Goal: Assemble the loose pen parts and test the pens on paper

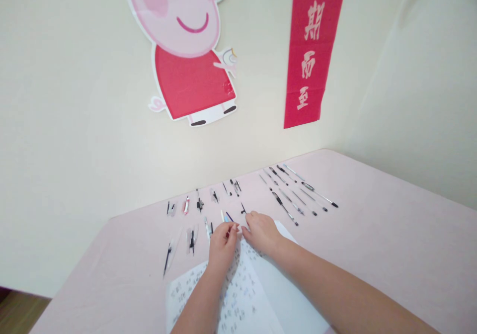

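My left hand [223, 244] is pinched closed above the top edge of a written sheet of paper [238, 294]; whatever its fingers hold is too small to make out. Beside it on the right, my right hand [263, 232] has its fingers bent together, the fingertips close to a dark pen part [243, 208] on the table. I cannot tell whether it grips that part. Just past my left hand lie a dark pen refill [229, 216] and a pale pen tube [222, 215]. Left of that hand, a light pen barrel [206, 227] rests on the cloth.
Several whole pens [285, 208] lie in two slanted rows at the right. Groups of dismantled pen parts [192, 239] and a pink-and-white pen [186, 205] spread over the left. A pink cloth [372, 234] covers the table, whose back edge meets the wall [93, 125].
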The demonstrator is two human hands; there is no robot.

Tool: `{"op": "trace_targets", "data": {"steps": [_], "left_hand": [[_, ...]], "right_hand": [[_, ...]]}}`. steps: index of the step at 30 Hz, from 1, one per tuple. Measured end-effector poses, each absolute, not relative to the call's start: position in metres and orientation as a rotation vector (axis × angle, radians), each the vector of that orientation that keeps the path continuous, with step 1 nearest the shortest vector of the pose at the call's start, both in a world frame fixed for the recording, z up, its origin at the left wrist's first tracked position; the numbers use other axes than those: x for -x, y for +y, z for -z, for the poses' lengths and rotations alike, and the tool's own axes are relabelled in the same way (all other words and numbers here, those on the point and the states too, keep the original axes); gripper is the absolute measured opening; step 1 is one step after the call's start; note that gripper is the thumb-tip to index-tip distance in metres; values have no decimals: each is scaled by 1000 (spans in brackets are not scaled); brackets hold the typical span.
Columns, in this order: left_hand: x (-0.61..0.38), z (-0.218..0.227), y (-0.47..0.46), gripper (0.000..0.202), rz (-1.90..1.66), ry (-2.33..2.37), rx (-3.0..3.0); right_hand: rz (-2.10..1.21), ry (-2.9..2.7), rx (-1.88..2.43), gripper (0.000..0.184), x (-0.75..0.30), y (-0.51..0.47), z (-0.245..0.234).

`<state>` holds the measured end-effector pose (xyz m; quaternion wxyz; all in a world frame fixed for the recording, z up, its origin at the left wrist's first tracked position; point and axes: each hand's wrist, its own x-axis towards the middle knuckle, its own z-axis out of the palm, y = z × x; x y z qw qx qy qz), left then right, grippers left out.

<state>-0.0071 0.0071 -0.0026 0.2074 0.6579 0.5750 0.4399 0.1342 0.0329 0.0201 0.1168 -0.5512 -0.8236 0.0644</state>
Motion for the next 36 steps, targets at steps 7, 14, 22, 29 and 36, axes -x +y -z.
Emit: {"op": "trace_targets", "data": {"steps": [7, 14, 22, 29, 36], "left_hand": [[7, 1, 8, 28, -1237, 1574, -1781], [8, 2, 8, 28, -1235, 1573, -1785], [10, 3, 10, 25, -1325, 1531, -1604], [7, 5, 12, 28, -1360, 1233, -1195], [6, -1, 11, 28, -1382, 1139, -976]], "right_hand": [[-191, -2453, 1610, 25, -132, 33, -20], [-160, -2439, 1608, 22, -130, 34, -17], [-197, -2337, 1375, 15, -133, 34, -17], [-199, -2290, 1070, 12, -133, 31, -14], [-230, -2289, 951, 16, -139, 34, -16]]}}
